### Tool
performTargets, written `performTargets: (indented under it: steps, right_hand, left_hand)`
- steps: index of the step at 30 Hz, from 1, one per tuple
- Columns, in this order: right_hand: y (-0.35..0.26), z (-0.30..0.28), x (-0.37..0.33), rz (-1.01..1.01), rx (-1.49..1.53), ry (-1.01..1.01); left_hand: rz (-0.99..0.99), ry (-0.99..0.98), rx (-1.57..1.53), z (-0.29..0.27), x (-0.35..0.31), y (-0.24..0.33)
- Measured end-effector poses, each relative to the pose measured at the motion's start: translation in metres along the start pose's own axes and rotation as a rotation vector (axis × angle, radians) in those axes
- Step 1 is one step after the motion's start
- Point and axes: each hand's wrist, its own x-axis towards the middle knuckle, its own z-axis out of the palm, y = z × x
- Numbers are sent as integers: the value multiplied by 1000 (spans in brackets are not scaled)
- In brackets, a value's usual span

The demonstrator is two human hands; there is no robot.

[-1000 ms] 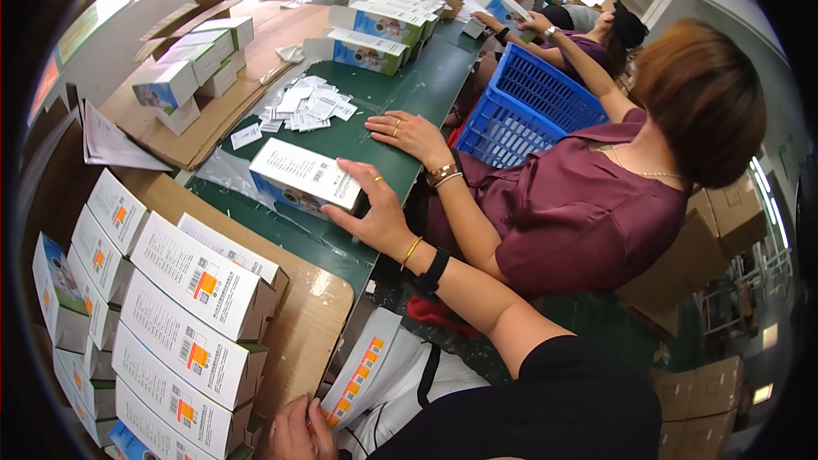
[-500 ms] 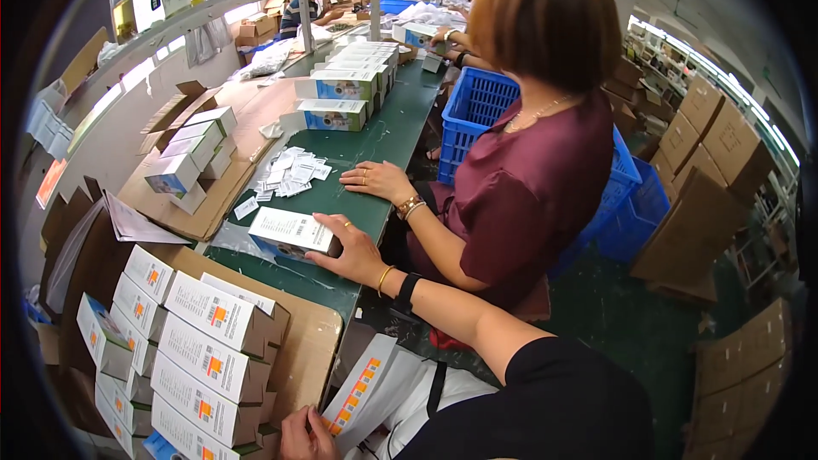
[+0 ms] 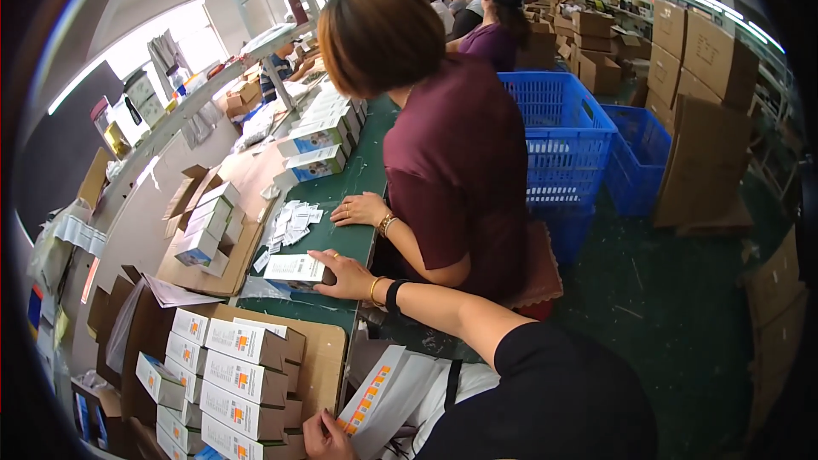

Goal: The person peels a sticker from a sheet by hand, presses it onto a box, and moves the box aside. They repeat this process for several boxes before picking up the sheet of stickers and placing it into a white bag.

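Observation:
My right hand (image 3: 342, 276) reaches out to the left and is closed around the near end of a white carton (image 3: 294, 267) on the green worktable. At the lower edge, my left hand (image 3: 327, 437) pinches the edge of a white label sheet (image 3: 372, 400) with a row of orange-and-white stickers. Beside it, several stacked white cartons (image 3: 245, 376) with orange stickers stand on brown cardboard. Loose white slips (image 3: 294, 223) lie in a pile just beyond the carton under my right hand. A co-worker's hand (image 3: 361, 209) rests flat on the table near that pile.
A co-worker in a maroon top (image 3: 452, 170) sits close on the right. Blue crates (image 3: 558, 158) stand behind that person, and tall brown boxes (image 3: 707, 68) farther right. More cartons (image 3: 317, 163) line the table ahead. An open cardboard box (image 3: 204, 230) holds cartons at left.
The view has swung, bringing more of the room at the right into sight. The co-worker appears farther left. My right hand stays on the carton and my left on the label sheet.

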Motion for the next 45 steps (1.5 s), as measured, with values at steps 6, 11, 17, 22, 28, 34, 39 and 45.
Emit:
performTargets:
  steps: [6,11,17,22,28,34,39,45]
  right_hand:
    - [-6,-7,-5,19,71,-49]
    - [-50,-19,-38,78,113,71]
    - [-103,-26,-102,-139,82,90]
    - [-121,-17,-123,-138,58,-59]
    - [-112,-19,-125,-156,161,-162]
    - [-115,-14,-126,-171,181,-203]
    - [-117,-43,-117,-198,196,-97]
    - [-139,-64,-118,-189,297,-152]
  left_hand:
    - [-15,10,-27,-3,1,0]
    - [-95,-17,-16,-11,-4,1]
    - [-96,-7,-50,-7,-1,4]
    - [-151,2,-79,-8,0,14]
    - [-159,-92,-74,-11,-4,29]
    - [-164,-85,-70,-20,-10,33]
    - [-17,-52,-78,-16,18,55]
    - [-45,-33,-124,-25,33,66]
